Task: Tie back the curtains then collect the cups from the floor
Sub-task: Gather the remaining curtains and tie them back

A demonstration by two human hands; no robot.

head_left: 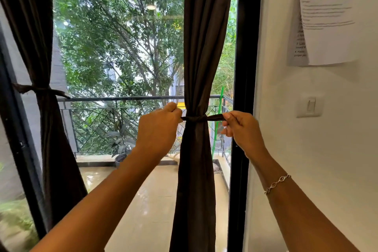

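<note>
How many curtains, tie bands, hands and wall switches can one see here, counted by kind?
Curtains: 2, the left curtain and the right curtain
Tie bands: 2, the left band and the right band
Hands: 2, the left hand and the right hand
Wall switches: 1, the wall switch
Total: 7

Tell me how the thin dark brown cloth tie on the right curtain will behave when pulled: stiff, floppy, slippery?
Probably floppy: the thin dark brown cloth tie wraps tightly around the gathered dark brown right curtain. It goes straight only where the left hand and right hand pull its ends. Its matte surface probably grips well.
</note>
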